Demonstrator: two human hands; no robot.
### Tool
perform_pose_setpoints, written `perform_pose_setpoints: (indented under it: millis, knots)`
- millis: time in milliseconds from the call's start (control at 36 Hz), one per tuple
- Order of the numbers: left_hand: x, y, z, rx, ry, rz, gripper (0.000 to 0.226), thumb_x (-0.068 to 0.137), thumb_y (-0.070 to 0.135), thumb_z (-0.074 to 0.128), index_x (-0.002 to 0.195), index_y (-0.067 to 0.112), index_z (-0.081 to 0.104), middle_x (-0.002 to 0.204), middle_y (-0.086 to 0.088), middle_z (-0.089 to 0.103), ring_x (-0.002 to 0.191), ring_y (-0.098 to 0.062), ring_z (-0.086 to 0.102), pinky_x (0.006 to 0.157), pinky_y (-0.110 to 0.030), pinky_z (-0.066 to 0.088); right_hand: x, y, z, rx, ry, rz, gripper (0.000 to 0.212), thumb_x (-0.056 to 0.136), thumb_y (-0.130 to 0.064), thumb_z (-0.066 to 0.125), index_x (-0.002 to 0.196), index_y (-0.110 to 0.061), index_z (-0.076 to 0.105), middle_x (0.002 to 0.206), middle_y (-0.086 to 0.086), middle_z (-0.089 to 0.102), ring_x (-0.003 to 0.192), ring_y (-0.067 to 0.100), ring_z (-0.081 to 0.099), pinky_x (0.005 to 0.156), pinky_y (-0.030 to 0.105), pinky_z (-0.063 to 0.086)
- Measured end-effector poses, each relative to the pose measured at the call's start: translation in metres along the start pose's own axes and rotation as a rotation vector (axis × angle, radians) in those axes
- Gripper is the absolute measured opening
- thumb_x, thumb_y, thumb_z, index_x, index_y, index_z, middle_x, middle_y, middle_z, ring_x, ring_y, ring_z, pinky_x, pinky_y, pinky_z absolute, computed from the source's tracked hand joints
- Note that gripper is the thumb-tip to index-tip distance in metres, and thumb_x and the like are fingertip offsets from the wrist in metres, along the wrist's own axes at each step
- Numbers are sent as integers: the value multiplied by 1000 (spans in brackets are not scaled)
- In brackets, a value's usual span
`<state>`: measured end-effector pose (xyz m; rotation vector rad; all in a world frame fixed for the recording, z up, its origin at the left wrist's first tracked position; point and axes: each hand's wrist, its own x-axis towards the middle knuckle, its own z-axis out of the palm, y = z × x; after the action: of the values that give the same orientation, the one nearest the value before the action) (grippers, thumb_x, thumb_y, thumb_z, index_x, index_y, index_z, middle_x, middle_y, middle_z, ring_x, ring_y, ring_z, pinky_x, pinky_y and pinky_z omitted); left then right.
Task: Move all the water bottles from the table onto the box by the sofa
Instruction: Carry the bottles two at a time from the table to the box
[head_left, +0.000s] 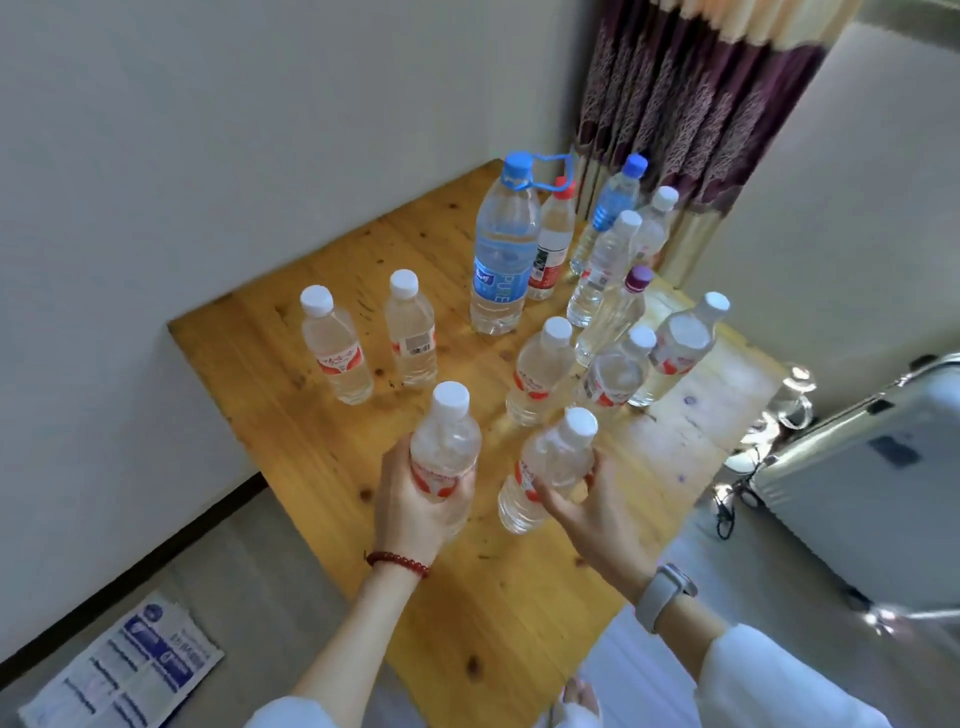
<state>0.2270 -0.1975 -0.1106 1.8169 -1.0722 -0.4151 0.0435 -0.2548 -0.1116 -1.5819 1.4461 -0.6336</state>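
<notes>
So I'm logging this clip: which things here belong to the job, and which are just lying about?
Job: bottle in left hand; bottle in right hand; other bottles on the table, including the big blue-capped one.

Lying about: newspaper; suitcase; curtain.

The left hand (415, 499) is wrapped around a white-capped water bottle (445, 441), and the right hand (587, 506) grips a second white-capped bottle (545, 467) tilted slightly to the right — both at the near part of the wooden table (322, 441). Further bottles stand upright behind them, including a large blue-capped bottle (504, 244) and a purple-capped bottle (615, 312). A printed sheet (124, 670) lies on the floor at lower left; a patterned curtain (691, 98) hangs behind the table.
</notes>
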Motion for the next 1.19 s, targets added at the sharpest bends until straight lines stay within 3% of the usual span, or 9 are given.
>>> perform_pose_setpoints:
  millis: [111,333,472,556,694,778,944,1111,1194]
  knots:
    - [-18,39,29,-80,-155,54,71,56,53,61,111,10,48,95,12,47,92,-18,52,72,-25,42,-42,21,-49,151,92,26,58,69,-50,70,112,-29,39,106,-16,57,93,-9,58,68,5,46]
    - [-97,146,141,-346,-643,150,67,60,55,58,115,20,41,110,1,55,101,-14,55,80,-17,43,-143,77,-185,170,487,110,47,78,-45,62,112,-35,32,95,-18,60,90,2,62,78,23,49]
    - [-198,227,225,-343,-895,325,77,67,57,45,133,22,27,91,17,54,74,14,53,59,-2,39,-231,124,-281,54,783,201,63,69,-68,51,115,-36,22,81,-25,58,83,-10,60,65,8,44]
    - [-272,272,272,-309,-1034,376,79,69,56,46,137,21,25,73,7,48,61,5,51,57,-7,38,-295,164,-338,-29,883,337,64,67,-68,44,119,-37,21,89,-10,61,86,21,64,73,41,51]
    - [-407,343,339,-279,-1300,314,87,63,63,46,136,18,30,109,0,55,103,-20,56,87,-28,44,-409,234,-423,-143,976,539,76,63,-72,31,126,-30,18,75,-8,58,67,22,57,58,33,42]
    - [-487,382,376,-295,-1500,282,76,75,53,51,135,13,31,128,-11,51,116,-24,51,101,-42,40,-472,268,-465,-108,1051,662,86,62,-72,34,131,-24,20,93,0,60,90,31,61,71,36,46]
    - [-625,444,434,-273,-1902,179,46,83,44,55,119,21,38,99,-4,61,68,-16,71,46,-26,52,-572,327,-528,-66,1170,822,76,71,-67,42,130,-23,24,88,-3,59,93,30,61,74,36,47]
    - [-765,489,505,-171,-1990,599,59,77,45,66,123,23,37,96,10,64,84,-3,65,72,-22,53,-664,399,-592,30,1330,940,65,80,-57,51,130,-26,21,94,-1,63,91,27,62,81,40,50]
    - [-823,516,546,-160,-1963,839,66,72,47,68,124,30,32,84,17,60,74,4,59,65,-15,46,-705,438,-631,36,1370,1006,68,78,-61,48,130,-28,18,100,1,61,91,27,62,80,40,50]
